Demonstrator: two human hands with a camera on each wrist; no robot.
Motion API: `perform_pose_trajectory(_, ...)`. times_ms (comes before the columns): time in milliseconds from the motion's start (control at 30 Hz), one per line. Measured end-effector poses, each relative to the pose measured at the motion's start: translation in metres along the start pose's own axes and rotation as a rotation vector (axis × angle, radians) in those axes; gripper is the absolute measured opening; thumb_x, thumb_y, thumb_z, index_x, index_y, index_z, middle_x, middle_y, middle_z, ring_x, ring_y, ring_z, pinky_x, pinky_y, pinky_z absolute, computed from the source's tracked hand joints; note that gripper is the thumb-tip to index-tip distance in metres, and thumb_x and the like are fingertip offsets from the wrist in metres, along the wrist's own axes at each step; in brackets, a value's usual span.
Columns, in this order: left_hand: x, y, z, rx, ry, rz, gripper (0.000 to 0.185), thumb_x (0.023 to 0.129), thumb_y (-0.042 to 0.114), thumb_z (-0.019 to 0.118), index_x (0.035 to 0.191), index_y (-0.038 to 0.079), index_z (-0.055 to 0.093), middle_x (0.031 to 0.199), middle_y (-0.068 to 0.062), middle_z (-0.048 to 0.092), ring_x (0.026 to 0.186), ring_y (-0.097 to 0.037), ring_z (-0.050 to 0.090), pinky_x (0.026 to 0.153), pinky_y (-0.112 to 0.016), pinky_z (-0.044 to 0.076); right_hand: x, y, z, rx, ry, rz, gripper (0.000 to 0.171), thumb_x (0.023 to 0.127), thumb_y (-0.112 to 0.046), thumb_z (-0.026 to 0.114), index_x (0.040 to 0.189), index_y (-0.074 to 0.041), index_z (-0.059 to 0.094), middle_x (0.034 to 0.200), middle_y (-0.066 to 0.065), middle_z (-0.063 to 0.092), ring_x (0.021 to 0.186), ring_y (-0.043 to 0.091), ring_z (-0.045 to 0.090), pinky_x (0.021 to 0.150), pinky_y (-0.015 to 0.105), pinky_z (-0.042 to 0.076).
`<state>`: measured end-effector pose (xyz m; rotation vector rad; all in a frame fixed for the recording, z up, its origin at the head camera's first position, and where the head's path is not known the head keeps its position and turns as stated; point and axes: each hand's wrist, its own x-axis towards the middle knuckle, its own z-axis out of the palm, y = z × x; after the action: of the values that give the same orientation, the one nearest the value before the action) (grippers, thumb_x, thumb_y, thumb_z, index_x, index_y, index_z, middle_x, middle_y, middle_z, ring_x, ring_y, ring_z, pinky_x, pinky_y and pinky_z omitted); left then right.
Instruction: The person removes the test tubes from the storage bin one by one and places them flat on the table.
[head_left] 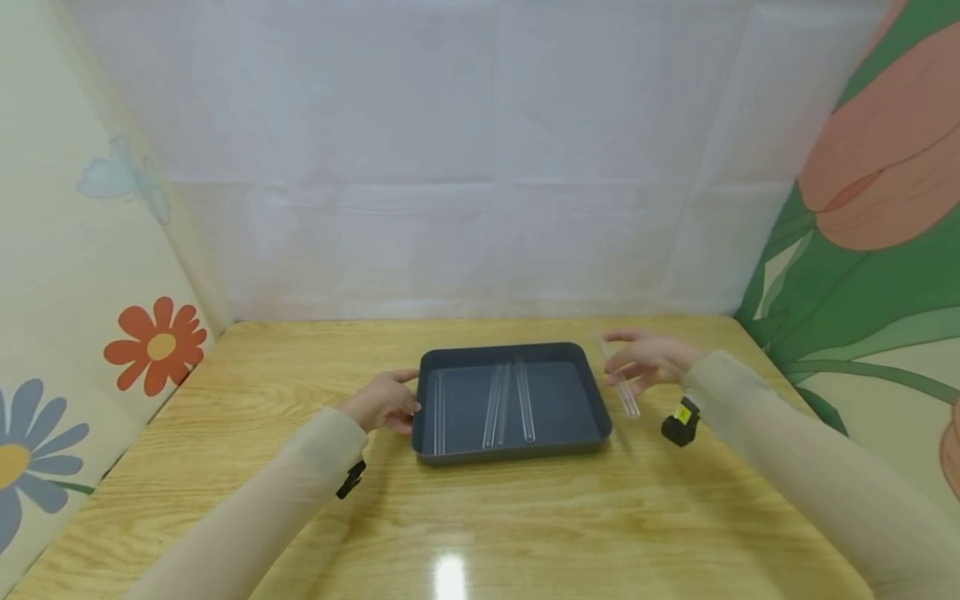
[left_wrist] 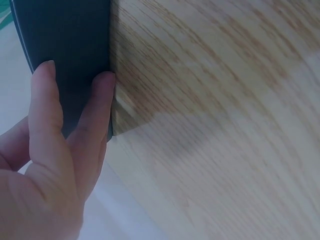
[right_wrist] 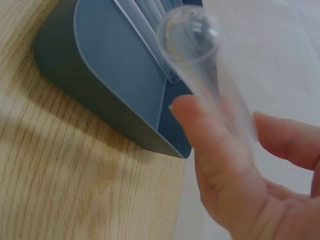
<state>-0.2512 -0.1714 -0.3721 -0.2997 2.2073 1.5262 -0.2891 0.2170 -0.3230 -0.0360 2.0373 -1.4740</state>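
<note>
A dark grey rectangular tray point(head_left: 555, 450) sits on the wooden table, and several clear test tubes point(head_left: 527, 402) lie lengthwise in it, one close to the left wall. My left hand point(head_left: 384, 402) is at the tray's left side. In the left wrist view, its fairly straight fingers point(left_wrist: 46, 107) touch the outer wall of the tray. Just beyond the tray's right wall, my right hand point(head_left: 651, 360) pinches another clear test tube point(head_left: 628, 400) between thumb and fingers. The tube is tilted, its rounded end pointing toward the wrist camera in the right wrist view.
The wooden table point(head_left: 525, 517) runs back to a white sheet point(head_left: 487, 167). Painted panels stand at both sides, one with flowers point(head_left: 161, 345) on the left and one with a large tulip point(head_left: 885, 142) on the right. A black wrist device point(head_left: 681, 421) hangs below the right sleeve.
</note>
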Motion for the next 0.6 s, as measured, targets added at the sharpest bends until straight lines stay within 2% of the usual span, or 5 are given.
perform_pose_trajectory(200, 0.001, 0.0, 0.0, -0.008, 0.0, -0.001, 0.072, 0.09, -0.015, 0.048, 0.155, 0.005, 0.022, 0.101, -0.023, 0.057, 0.063, -0.021, 0.06, 0.047, -0.025, 0.054, -0.005, 0.004, -0.008, -0.013, 0.011, 0.012, 0.079, 0.092, 0.006, 0.054, 0.154, 0.0, 0.005, 0.118, 0.025, 0.048, 0.09, 0.023, 0.062, 0.068, 0.031, 0.057)
perform_pose_trajectory(367, 0.001, 0.0, 0.0, -0.008, 0.002, -0.005, 0.072, 0.091, -0.015, 0.048, 0.155, 0.005, 0.022, 0.105, -0.024, 0.057, 0.067, -0.022, 0.061, 0.048, -0.025, 0.054, -0.007, 0.008, -0.01, -0.005, 0.019, 0.031, 0.08, 0.092, 0.006, 0.054, 0.155, -0.001, 0.005, 0.108, 0.02, 0.052, 0.087, 0.021, 0.063, 0.065, 0.029, 0.056)
perform_pose_trajectory(467, 0.001, -0.001, -0.001, -0.015, -0.002, -0.004, 0.072, 0.091, -0.015, 0.048, 0.155, 0.005, 0.021, 0.102, -0.023, 0.057, 0.065, -0.021, 0.06, 0.048, -0.025, 0.054, -0.006, 0.012, -0.012, -0.006, 0.02, 0.03, 0.08, 0.091, 0.006, 0.054, 0.154, -0.001, 0.004, 0.101, 0.015, 0.055, 0.085, 0.02, 0.063, 0.063, 0.027, 0.056)
perform_pose_trajectory(600, 0.001, -0.002, -0.001, -0.023, -0.01, 0.004, 0.073, 0.09, -0.016, 0.047, 0.155, 0.005, 0.02, 0.097, -0.021, 0.056, 0.061, -0.019, 0.059, 0.047, -0.024, 0.053, -0.004, 0.016, -0.014, -0.005, 0.034, 0.028, 0.079, 0.092, 0.005, 0.054, 0.154, -0.001, 0.005, 0.101, 0.015, 0.057, 0.083, 0.02, 0.063, 0.062, 0.026, 0.056)
